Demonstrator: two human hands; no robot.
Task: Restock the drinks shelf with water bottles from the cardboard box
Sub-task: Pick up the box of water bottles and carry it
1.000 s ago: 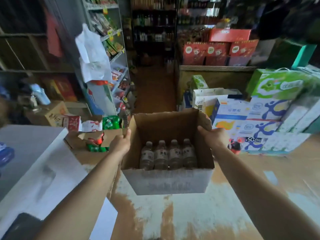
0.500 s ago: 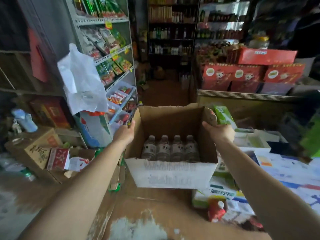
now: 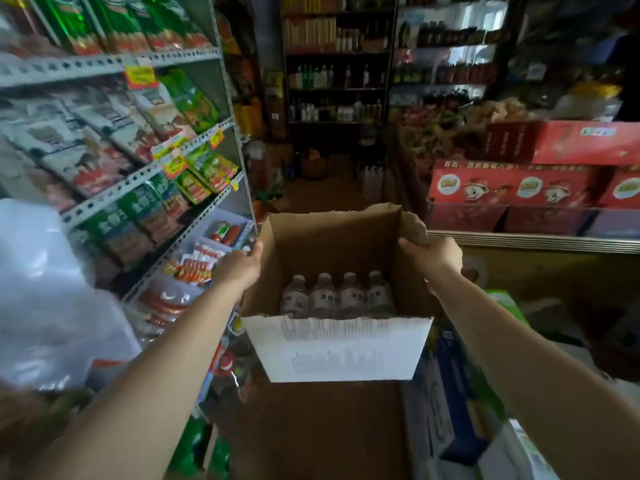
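One open cardboard box (image 3: pixel 346 351) held four water bottles (image 3: pixel 337 296), standing in a single row with white caps up. Two hands were on the box: the left hand (image 3: pixel 239 268) and the right hand (image 3: pixel 433 258). Three tiers of a snack shelf (image 3: pixel 114 60) showed at left.

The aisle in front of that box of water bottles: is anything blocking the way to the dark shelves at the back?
Nothing visible blocks the middle of the aisle. The cardboard box, carried by the left hand and right hand, faces open floor; some bottles stand at the right edge near the back shelves.
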